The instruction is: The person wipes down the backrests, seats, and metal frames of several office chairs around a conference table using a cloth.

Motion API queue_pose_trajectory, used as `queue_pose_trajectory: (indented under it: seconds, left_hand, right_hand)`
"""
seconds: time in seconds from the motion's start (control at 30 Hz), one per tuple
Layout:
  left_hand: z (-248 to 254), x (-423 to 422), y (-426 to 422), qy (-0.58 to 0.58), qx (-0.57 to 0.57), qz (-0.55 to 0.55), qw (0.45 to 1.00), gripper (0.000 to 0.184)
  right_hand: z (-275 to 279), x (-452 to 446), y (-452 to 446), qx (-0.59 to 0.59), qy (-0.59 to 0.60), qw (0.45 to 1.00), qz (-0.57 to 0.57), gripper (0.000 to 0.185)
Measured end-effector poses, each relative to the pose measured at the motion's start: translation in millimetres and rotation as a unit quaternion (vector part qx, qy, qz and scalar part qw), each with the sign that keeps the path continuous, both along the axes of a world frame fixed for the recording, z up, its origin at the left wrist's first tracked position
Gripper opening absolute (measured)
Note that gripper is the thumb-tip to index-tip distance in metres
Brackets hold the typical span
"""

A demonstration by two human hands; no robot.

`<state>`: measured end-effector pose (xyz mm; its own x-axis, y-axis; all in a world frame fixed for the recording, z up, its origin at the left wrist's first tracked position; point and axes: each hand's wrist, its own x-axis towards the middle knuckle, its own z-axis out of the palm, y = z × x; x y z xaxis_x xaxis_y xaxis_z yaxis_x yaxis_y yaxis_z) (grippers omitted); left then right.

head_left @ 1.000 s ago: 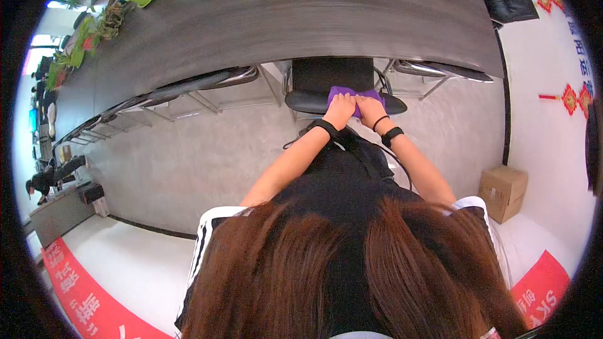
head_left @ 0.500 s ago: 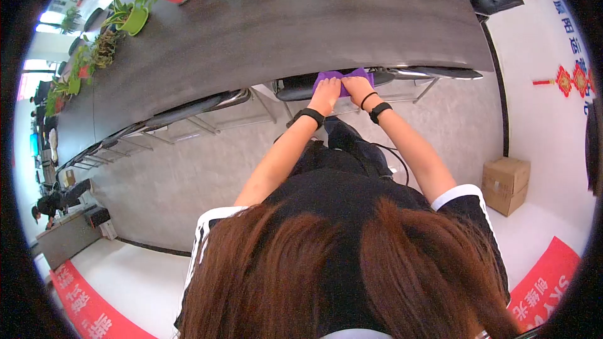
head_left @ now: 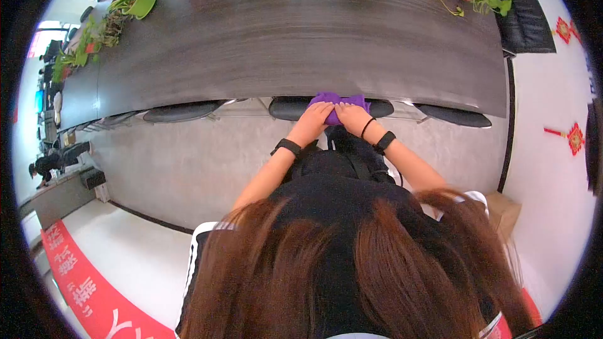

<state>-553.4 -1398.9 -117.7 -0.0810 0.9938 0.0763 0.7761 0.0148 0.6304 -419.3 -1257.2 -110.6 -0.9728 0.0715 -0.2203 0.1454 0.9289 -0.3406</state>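
two hands, left hand (head_left: 313, 119) and right hand (head_left: 353, 117), appear closed side by side on a purple cloth (head_left: 338, 98). if either grip loosens, the cloth could slide toward the floor (head_left: 188, 169) below them; pushed forward, it could catch on the edge of the dark table (head_left: 314, 56) just beyond. it lies under and ahead of both hands, showing past them, over a black chair (head_left: 287, 108); whether it touches the chair cannot be told.

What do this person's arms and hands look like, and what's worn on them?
No gloves are visible. The left hand has a broad black band at its wrist. The right hand has a similar one, plus a thin dark band. The short black sleeves have white trim, partly hidden by hair.
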Motion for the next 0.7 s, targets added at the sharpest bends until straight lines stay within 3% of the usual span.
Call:
queue_pose_trajectory:
  seconds: [0.03,0.17,0.23,0.3,0.4,0.5,0.63,0.7]
  left_hand:
    - [8,-3,1,-0.028,-0.012,0.004,1.0,0.06]
    - [31,-18,1,-0.092,-0.023,0.048,0.994,0.066]
    - [50,-23,2,-0.102,0.005,0.09,0.991,0.069]
    - [50,-32,7,-0.115,0.017,0.128,0.985,0.068]
    - [61,-48,22,-0.113,0.053,0.205,0.971,0.062]
    - [71,-76,38,-0.037,0.072,0.241,0.967,0.064]
    - [27,-112,38,0.018,0.019,0.19,0.981,0.059]
    - [-5,-121,25,0.008,-0.06,0.143,0.988,0.057]
  right_hand:
    - [11,-6,8,-0.036,-0.063,0.997,0.019,0.036]
    - [53,-32,41,-0.156,-0.075,0.985,0.003,0.034]
    - [62,-41,61,-0.245,-0.025,0.968,-0.045,0.028]
    - [61,-51,79,-0.273,0.042,0.959,-0.065,0.036]
    - [68,-74,87,-0.245,0.135,0.958,-0.061,0.043]
    - [69,-100,76,-0.197,0.227,0.952,-0.051,0.049]
    - [-9,-125,54,-0.093,0.169,0.98,-0.041,0.049]
    - [-30,-127,37,-0.058,0.046,0.996,-0.04,0.049]
